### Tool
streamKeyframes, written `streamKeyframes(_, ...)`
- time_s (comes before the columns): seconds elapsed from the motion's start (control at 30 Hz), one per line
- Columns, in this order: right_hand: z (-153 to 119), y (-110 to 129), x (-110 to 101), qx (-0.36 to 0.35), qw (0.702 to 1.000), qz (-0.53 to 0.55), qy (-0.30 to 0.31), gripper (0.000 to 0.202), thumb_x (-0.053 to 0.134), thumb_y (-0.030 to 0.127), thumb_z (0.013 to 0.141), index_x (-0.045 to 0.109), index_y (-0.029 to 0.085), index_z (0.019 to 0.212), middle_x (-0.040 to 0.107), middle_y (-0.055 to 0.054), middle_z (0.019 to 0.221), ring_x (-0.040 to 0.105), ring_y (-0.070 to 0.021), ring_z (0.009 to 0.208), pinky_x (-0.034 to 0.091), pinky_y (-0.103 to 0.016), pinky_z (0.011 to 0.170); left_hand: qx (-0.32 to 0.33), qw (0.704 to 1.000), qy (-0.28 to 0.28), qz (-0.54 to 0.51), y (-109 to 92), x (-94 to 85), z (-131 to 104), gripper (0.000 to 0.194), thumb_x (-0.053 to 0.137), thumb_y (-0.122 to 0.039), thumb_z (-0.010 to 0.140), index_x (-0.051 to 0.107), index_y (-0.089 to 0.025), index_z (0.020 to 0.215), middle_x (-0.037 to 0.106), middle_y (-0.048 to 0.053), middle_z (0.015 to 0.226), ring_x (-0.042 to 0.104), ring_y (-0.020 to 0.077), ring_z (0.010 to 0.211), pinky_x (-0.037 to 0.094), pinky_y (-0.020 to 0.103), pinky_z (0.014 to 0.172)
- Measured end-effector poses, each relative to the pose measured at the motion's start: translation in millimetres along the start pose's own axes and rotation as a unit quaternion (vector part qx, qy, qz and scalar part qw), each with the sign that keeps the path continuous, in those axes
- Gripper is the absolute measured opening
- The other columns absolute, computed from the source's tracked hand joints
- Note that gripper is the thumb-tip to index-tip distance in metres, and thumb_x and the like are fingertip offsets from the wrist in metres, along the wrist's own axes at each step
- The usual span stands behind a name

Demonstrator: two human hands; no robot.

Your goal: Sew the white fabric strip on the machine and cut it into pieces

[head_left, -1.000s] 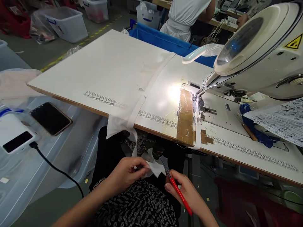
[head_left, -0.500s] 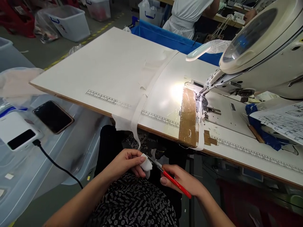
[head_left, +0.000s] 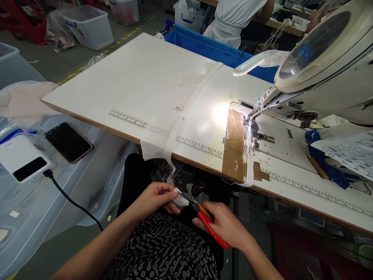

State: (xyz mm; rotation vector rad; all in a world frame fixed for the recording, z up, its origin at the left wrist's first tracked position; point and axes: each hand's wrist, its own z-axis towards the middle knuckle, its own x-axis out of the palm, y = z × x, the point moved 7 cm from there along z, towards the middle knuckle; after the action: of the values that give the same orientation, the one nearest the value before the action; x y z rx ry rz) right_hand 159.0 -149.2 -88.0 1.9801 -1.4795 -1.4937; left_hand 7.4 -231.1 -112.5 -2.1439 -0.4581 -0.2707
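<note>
I sit at the white table [head_left: 128, 77], and both my hands are below its near edge, over my patterned clothing [head_left: 166, 245]. My left hand [head_left: 161, 198] pinches a small white cloth piece [head_left: 182, 201] between thumb and fingers. My right hand [head_left: 220, 223] is wrapped around the red-handled snips [head_left: 212, 230], whose blades point at the cloth; I can't tell whether they have closed on it.

The tips sit very near my left thumb, so a slip of the blades, or cloth sagging under them, could nick me. My pinch covers only a little of the piece; if it loosens, the cloth could fold and the cut run crooked. A long white strip [head_left: 190, 103] lies across the table and hangs over the near edge, its tail just above my left fingers. I can't tell whether it joins what I hold. If it does, a careless tug could drag it off the table; if it swings lower, the blades might catch it.
</note>
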Motion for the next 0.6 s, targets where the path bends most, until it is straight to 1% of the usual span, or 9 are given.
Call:
streamKeyframes(0.27, -3, -3, 4, 0.005, 1.000, -0.024, -0.019, 0.046, 0.050, 0.055, 0.090, 0.030, 0.023, 0.064, 0.044, 0.003, 0.062, 0.040, -0.0122, 0.054, 0.026, -0.025, 0.052, 0.005, 1.000, 0.006, 0.020, -2, 1.1, -2, 0.042, 0.071, -0.052, 0.076, 0.068, -0.011, 0.079, 0.073, 0.008, 0.067, 0.072, 0.0195, 0.066, 0.053, 0.024, 0.062)
streamKeyframes(0.5, 1, 7, -5, -0.017, 0.995, -0.087, -0.037, 0.039, 0.058, 0.051, 0.088, 0.037, 0.023, 0.069, 0.051, 0.002, 0.065, 0.044, -0.0132, 0.055, 0.027, -0.025, 0.051, -0.002, 1.000, 0.019, 0.016, 1, 4.1, 1, 0.042, 0.074, -0.052, 0.073, 0.068, -0.011, 0.079, 0.073, 0.007, 0.065, 0.072, 0.0202, 0.066, 0.053, 0.024, 0.061)
streamKeyframes(0.6, 4, 9, -3, -0.025, 0.993, -0.105, -0.045, 0.038, 0.057, 0.051, 0.089, 0.038, 0.023, 0.069, 0.052, 0.002, 0.065, 0.043, -0.0131, 0.054, 0.026, -0.025, 0.051, -0.005, 1.000, 0.021, 0.016, 2, 4.5, 0, 0.041, 0.074, -0.052, 0.072, 0.068, -0.012, 0.078, 0.073, 0.008, 0.067, 0.072, 0.0211, 0.066, 0.054, 0.025, 0.062)
